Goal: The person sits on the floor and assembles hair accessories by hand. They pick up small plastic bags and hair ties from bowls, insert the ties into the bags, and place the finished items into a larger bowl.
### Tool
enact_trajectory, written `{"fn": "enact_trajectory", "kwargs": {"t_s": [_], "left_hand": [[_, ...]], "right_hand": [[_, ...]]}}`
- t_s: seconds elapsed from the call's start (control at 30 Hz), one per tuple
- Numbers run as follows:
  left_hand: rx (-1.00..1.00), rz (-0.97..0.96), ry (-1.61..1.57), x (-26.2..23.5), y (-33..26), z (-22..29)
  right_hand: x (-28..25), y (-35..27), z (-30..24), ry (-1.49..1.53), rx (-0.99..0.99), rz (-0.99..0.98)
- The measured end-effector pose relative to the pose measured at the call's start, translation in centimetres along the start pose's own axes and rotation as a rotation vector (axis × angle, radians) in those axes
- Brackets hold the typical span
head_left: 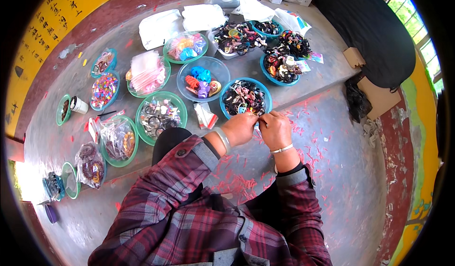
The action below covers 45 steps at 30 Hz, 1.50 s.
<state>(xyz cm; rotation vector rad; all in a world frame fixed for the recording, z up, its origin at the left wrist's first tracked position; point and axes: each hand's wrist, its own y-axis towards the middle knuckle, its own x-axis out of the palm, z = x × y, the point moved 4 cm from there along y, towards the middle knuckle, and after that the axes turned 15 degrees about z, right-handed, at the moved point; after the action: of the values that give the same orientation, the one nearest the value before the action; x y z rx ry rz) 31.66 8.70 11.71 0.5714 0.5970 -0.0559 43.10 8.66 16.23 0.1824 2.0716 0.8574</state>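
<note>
My left hand (240,127) and my right hand (276,132) meet with fingertips pinched together. What they hold is too small and hidden to make out; a pale bit shows just below the fingers. Right beyond them stands a blue bowl (268,96) full of black and coloured hair ties (243,95). A small clear packet with red edges (205,116) lies left of this bowl. Farther left, a green bowl (141,134) holds small shiny trinkets. Behind it a clear blue bowl (180,78) contains bright blue, red and purple hair pieces (203,76).
More bowls of beads (104,90), bagged goods (119,142) and hair ties (237,37) spread over the grey ledge. White bags (161,29) lie at the back. Red scraps (237,178) litter the floor around me. A black cover (365,29) and cardboard (377,95) are at right.
</note>
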Motion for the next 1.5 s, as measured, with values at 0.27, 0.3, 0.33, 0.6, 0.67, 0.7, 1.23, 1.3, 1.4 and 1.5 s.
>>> {"fn": "enact_trajectory", "kwargs": {"t_s": [0.27, 0.3, 0.33, 0.6, 0.67, 0.7, 1.23, 1.3, 1.4, 1.5], "left_hand": [[-0.037, 0.117, -0.097, -0.6, 0.6, 0.5], [-0.03, 0.152, -0.128, -0.9, 0.7, 0.5], [-0.051, 0.153, -0.147, -0.9, 0.7, 0.4], [-0.082, 0.109, -0.044, -0.7, 0.6, -0.1], [-0.043, 0.085, 0.018, -0.4, 0.4, -0.3], [-0.023, 0.073, 0.049, -0.3, 0.3, -0.4], [-0.245, 0.084, -0.258, -0.8, 0.9, 0.1], [-0.335, 0.052, -0.294, -0.9, 1.0, -0.2], [-0.616, -0.004, -0.626, 0.1, 0.3, -2.0], [-0.708, 0.032, -0.85, -0.2, 0.7, -1.2]], "right_hand": [[-0.1, 0.3, -0.1, 0.006, 0.085, 0.085], [-0.1, 0.3, 0.3, 0.074, 0.144, 0.084], [-0.1, 0.2, 0.8, 0.143, 0.203, 0.082], [0.8, -0.1, 2.2, 0.299, 0.335, -0.072], [0.4, 0.1, 1.3, 0.219, 0.269, -0.05], [0.2, 0.1, 1.0, 0.176, 0.231, -0.027], [0.5, -0.1, 3.3, 0.396, 0.46, 0.025], [0.7, -0.2, 4.0, 0.571, 0.635, -0.028], [0.4, 0.1, 4.3, 0.701, 0.753, -0.069], [0.1, -0.1, 5.8, 0.762, 0.787, -0.04]]}}
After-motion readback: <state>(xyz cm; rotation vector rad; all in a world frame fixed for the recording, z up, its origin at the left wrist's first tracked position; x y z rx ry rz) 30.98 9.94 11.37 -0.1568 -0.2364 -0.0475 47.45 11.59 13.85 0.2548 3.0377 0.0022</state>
